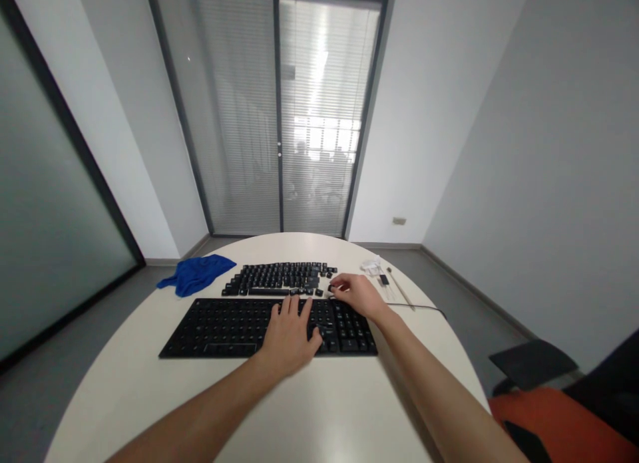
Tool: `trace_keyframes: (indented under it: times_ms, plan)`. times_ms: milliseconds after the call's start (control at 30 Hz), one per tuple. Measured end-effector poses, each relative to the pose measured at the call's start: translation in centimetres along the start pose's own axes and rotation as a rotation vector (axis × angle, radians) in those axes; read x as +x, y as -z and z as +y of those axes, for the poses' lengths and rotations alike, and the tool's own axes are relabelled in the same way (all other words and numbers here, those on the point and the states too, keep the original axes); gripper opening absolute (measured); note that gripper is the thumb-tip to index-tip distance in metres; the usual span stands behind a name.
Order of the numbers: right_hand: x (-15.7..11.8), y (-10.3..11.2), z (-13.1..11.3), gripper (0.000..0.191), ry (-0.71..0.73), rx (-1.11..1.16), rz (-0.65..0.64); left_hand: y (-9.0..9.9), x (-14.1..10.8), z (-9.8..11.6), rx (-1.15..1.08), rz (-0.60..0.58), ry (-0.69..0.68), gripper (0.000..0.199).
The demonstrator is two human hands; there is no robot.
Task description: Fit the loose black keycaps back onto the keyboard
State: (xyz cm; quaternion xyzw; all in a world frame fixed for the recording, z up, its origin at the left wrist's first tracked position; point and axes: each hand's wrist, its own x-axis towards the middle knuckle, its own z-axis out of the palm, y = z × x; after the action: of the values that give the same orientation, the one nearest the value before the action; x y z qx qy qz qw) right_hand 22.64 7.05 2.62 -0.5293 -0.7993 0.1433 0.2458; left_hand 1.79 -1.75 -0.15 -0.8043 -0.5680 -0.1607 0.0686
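Note:
A black keyboard lies across the table, most of its key places bare of caps; the number pad at its right end still carries keycaps. My left hand rests on it right of the middle, fingers spread. Beyond the keyboard, loose black keycaps are laid out in rows. My right hand reaches over the number pad to the right end of those rows, thumb and fingertips pinched on a small black keycap.
A blue cloth lies at the table's left. On the right are a crumpled white wrapper, a keycap puller with wire loops, a thin brush and the keyboard's cable. An orange chair stands at the lower right.

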Motion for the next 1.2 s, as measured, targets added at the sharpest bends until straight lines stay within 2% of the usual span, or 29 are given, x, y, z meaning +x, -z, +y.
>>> trace_keyframes:
  times_ms: [67, 167, 300, 533, 733, 967, 1200]
  plan:
    - [-1.3, 0.0, -0.1, 0.022, 0.057, 0.249, 0.027, -0.1, 0.0, -0.1, -0.021, 0.015, -0.007, 0.058]
    - [-2.9, 0.2, -0.3, 0.022, 0.126, 0.417, -0.123, -0.2, 0.0, -0.2, -0.067, 0.043, -0.041, 0.055]
    - [-3.9, 0.7, -0.7, 0.019, 0.168, 0.347, -0.136, -0.2, -0.1, -0.3, -0.106, 0.045, -0.074, 0.051]
    - [-3.8, 0.6, -1.1, 0.014, 0.303, 0.163, -0.134, -0.3, -0.2, -0.6, -0.160, 0.026, -0.070, 0.049]
    - [-4.0, 0.7, -1.3, 0.015, 0.295, 0.121, -0.118, -0.4, -0.3, -0.5, -0.185, 0.041, -0.067, 0.047]
    - [-4.0, 0.7, -1.8, 0.016, 0.277, 0.079, -0.114, -0.3, -0.1, -0.5, -0.228, 0.071, -0.149, 0.044]
    - [-4.0, 0.5, -1.5, 0.013, 0.274, 0.081, -0.100, -0.2, -0.1, -0.4, -0.267, 0.064, -0.139, 0.042]
